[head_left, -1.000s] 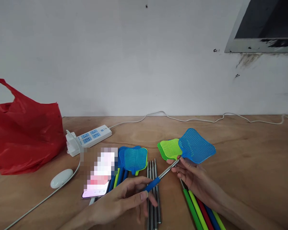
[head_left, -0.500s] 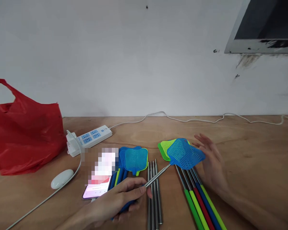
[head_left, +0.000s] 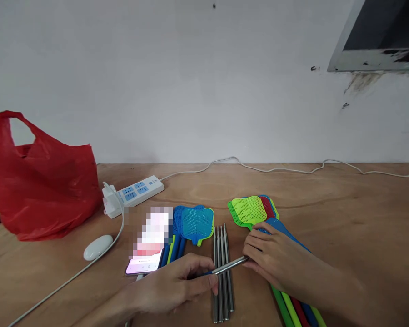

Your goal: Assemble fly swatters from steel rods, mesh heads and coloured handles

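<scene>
My left hand [head_left: 177, 286] is closed round the blue grip end of a fly swatter whose thin metal rod [head_left: 230, 265] slants up to the right. My right hand [head_left: 271, 256] lies over the rod's far end and the swatter's blue mesh head [head_left: 282, 227], fingers curled on them. Under that hand lies a pile of finished swatters with green, red and blue heads [head_left: 250, 210] and coloured handles [head_left: 293, 311]. Between my hands several bare metal rods [head_left: 221, 272] lie side by side on the wooden table [head_left: 344, 213].
A stack of loose blue and green swatter heads [head_left: 196, 223] lies next to a phone [head_left: 148, 254]. A white power strip [head_left: 132, 193], a white mouse [head_left: 98, 246] with cable, and a red plastic bag [head_left: 41, 177] are at the left. A cable runs along the wall.
The blue swatter was lowered onto the pile at the right. My right hand, open beside the head half a second ago, has come down on the rod and head.
</scene>
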Motion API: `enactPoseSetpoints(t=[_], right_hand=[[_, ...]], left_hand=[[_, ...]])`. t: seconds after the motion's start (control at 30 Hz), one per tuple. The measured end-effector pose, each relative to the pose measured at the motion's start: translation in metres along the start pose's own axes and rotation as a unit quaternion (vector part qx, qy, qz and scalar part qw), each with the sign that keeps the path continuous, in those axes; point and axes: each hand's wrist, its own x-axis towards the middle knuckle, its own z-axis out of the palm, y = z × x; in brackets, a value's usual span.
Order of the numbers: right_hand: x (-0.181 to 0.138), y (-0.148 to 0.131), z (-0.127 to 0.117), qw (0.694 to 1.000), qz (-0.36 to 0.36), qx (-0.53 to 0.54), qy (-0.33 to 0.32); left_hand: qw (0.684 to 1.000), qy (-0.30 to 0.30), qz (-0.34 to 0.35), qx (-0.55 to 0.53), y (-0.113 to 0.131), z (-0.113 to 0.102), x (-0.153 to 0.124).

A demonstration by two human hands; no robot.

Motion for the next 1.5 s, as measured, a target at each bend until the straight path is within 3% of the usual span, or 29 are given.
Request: enactPoseSetpoints(t=[0.07,0.17,0.27,0.33,0.6,0.73,0.97,1.2,1.3,1.4,1.47,1.5], right_hand=[[0.0,0.001,0.001,0.999,-0.02,-0.023,-0.019],[0.001,0.002,0.0,0.998,-0.037,-0.037,-0.03],[0.002,0.004,-0.002,0.999,-0.041,-0.01,-0.021],[0.001,0.009,-0.005,0.999,-0.035,0.034,-0.012],[-0.017,0.033,-0.013,0.994,0.013,0.109,0.009],[-0.029,0.039,-0.007,0.993,0.05,0.104,0.013],[-0.04,0.036,-0.001,0.993,0.05,0.107,0.013],[-0.054,0.036,-0.015,0.981,0.107,0.16,0.014],[-0.06,0.04,-0.019,0.974,0.138,0.172,0.046],[-0.069,0.05,-0.015,0.947,0.218,0.205,0.118],[-0.075,0.058,-0.009,0.9,0.311,0.255,0.17],[-0.079,0.061,-0.004,0.862,0.369,0.284,0.2]], left_hand=[[0.989,0.045,0.058,0.129,0.005,0.001,-0.002],[0.93,0.103,0.103,0.339,0.01,0.003,-0.001],[0.875,0.096,0.106,0.462,0.011,0.007,0.006],[0.856,0.101,0.104,0.496,0.009,0.008,0.009],[0.856,0.106,0.127,0.491,0.004,-0.004,0.005],[0.848,0.12,0.103,0.505,-0.005,-0.008,0.001],[0.861,0.115,0.12,0.481,-0.009,-0.009,-0.002],[0.863,0.136,0.114,0.473,-0.018,-0.013,-0.015],[0.854,0.139,0.13,0.484,-0.021,-0.016,-0.019],[0.852,0.16,0.145,0.478,-0.025,-0.02,-0.023],[0.852,0.178,0.149,0.47,-0.027,-0.022,-0.026],[0.852,0.184,0.148,0.467,-0.029,-0.023,-0.027]])
